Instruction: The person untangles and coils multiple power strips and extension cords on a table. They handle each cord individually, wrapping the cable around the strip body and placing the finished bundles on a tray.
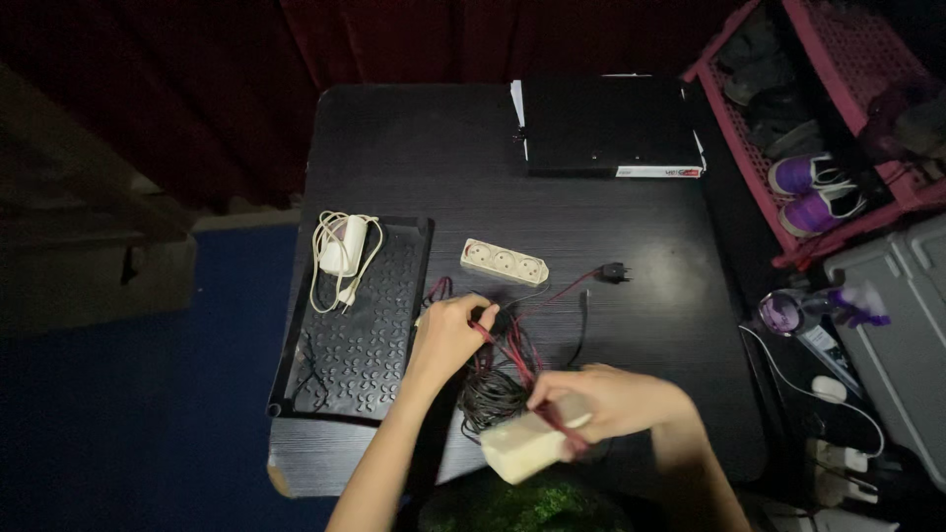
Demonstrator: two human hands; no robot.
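presently noted at the near edge of the table (414,148): right hand (611,399) closed around a cream rectangular block (527,445), red and black wires (512,350) pinned under its fingers. left hand (448,335) curled, fingertips pinching the same wires a little further in from the edge. wires held taut between the two hands, running on to a black plug (614,271) lying towards the right edge. loose coil of dark cable (491,394) resting between the hands, touching the wires.

risks, as judged: coil likely to snag the taut wires and tangle if pulled; block overhanging the near edge, liable to drop if grip loosens; plug liable to drag across the table under tension. white power strip (504,262) lying just beyond the left hand, within reach of a sweeping cable. black tray (360,320) with white adapter (345,246) along the left edge, apart from the work. lighting dim; fine wire routing not discernible.
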